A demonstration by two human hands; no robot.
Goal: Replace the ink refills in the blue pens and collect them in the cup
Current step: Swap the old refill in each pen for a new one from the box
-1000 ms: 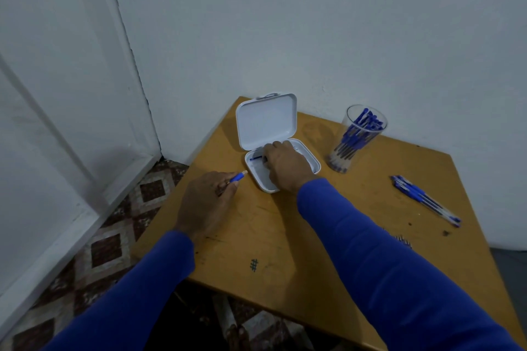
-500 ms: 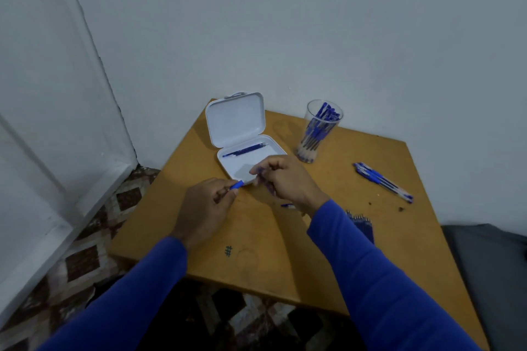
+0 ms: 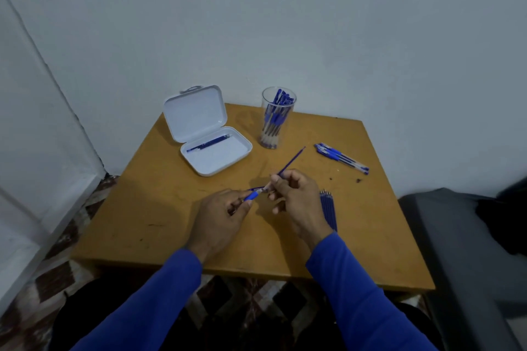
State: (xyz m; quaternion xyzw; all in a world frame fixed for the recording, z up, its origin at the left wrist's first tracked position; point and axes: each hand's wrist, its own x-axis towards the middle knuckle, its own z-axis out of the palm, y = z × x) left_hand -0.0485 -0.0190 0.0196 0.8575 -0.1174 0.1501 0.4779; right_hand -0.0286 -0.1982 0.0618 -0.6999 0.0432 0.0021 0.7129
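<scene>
At the middle of the table point(image 3: 176, 225), a pen barrel point(image 3: 252, 195) is gripped by the left hand point(image 3: 221, 218) while a refill point(image 3: 291, 162) is pinched by the right hand point(image 3: 296, 196). Insertion seems under way; next, the refill must be aligned and pushed home. The cup point(image 3: 275, 120) stands far behind.

Table point(image 3: 171, 222) sits in a room corner, walls behind & to the left. Open case point(image 3: 216, 155) at back left of the tabletop, lid point(image 3: 195, 112) tilted up behind its tray, a few refills point(image 3: 209, 143) lying in the tray. Cup point(image 3: 275, 120) stands just right of the case, near the back edge, pens upright in it. Loose pens point(image 3: 342, 157) lie right of the cup, further fwd. Spare refills point(image 3: 328, 209) lie at centre-right, just right of the right hand point(image 3: 296, 196). Left hand point(image 3: 222, 216) is left of the right one, both over the table's middle, in front of case & cup. Refill point(image 3: 292, 162) sticks up from the right hand, slanting back-right toward the cup.
</scene>
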